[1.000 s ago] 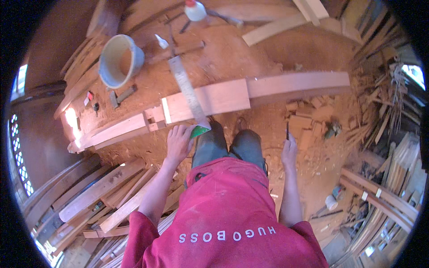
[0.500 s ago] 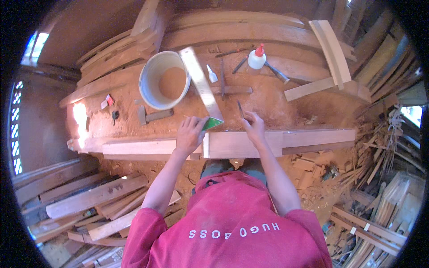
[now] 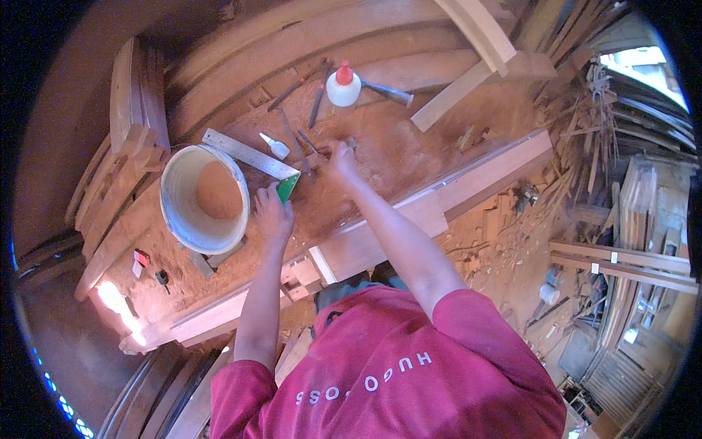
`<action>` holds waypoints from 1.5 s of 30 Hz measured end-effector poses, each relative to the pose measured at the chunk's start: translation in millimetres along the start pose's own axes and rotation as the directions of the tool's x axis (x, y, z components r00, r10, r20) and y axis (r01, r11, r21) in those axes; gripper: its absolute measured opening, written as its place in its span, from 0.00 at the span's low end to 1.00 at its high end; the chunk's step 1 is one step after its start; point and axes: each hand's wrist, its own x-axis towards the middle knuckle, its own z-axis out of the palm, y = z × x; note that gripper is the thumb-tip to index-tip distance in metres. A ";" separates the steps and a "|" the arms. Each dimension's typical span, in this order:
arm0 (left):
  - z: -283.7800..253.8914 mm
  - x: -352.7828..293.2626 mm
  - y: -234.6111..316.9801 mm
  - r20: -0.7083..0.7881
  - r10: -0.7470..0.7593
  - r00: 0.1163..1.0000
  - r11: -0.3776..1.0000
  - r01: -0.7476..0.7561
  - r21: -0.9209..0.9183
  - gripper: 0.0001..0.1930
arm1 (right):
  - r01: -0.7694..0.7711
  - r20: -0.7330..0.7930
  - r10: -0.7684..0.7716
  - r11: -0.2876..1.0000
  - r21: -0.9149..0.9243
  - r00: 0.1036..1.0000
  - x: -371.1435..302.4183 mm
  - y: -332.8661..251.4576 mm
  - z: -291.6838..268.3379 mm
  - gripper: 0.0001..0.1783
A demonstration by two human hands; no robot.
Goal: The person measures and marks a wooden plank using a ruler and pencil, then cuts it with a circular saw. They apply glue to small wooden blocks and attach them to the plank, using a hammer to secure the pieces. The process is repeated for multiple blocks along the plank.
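Note:
My left hand [image 3: 273, 210] is closed around the green handle [image 3: 287, 188] of a try square. Its silver blade [image 3: 248, 154] points away to the left, over the dusty bench beside the bucket. My right hand [image 3: 341, 159] reaches farther over the bench, its fingers pinching a thin dark pencil-like stick [image 3: 308, 141]. A metal-and-wood tool lies close to that hand, partly hidden. Nearer my body, a pale planed board [image 3: 358, 241] with a white end strip [image 3: 322, 264] lies along the bench's front edge, under my right forearm.
A large bucket [image 3: 170, 197] stands left of my left hand. Beyond are a small white bottle [image 3: 275, 145], a red-capped white bottle [image 3: 344, 89] and a dark-handled tool [image 3: 387, 94]. A hammer [image 3: 201, 263] lies partly behind the bucket. Joined timbers [image 3: 453, 95] rest at the far right.
My view has tilted and turned. Both hands have moved away from the front board, farther over the bench, still gripping the try square and the stick.

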 end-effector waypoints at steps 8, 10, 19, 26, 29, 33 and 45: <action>16.6 1.1 -7.4 -0.005 -0.007 1.000 0.990 0.007 -0.142 0.33 | 0.081 -0.071 -0.085 0.995 -0.060 0.994 -8.5 -5.2 -6.0 0.15; 15.4 -3.8 7.6 -0.109 0.015 0.994 0.997 -0.023 -0.073 0.35 | 0.108 -0.062 -0.114 0.990 -0.092 0.992 -24.7 -0.7 -31.7 0.14; 30.9 -118.7 138.5 0.408 0.454 0.792 0.872 -0.489 -0.020 0.59 | -0.148 -0.436 0.107 0.987 -0.060 0.894 -161.3 85.4 -262.7 0.11; 67.7 -140.6 171.3 0.373 0.439 0.817 0.889 -0.456 -0.048 0.63 | -0.399 -0.594 0.285 0.915 -0.067 0.753 -326.5 235.6 -422.8 0.13; 100.0 -138.3 242.9 0.226 0.501 0.835 0.849 -0.525 0.057 0.63 | -0.493 -0.613 0.387 0.870 -0.004 0.689 -400.2 288.9 -469.3 0.13; 152.7 -101.4 408.2 0.179 0.491 0.853 0.870 -0.489 -0.057 0.63 | -0.605 -0.667 0.501 0.791 0.094 0.552 -491.8 338.7 -519.3 0.13; 270.8 -6.0 792.4 0.087 0.591 0.802 0.806 -0.592 -0.019 0.63 | -0.614 -0.692 0.531 0.773 0.159 0.489 -491.0 381.4 -666.1 0.14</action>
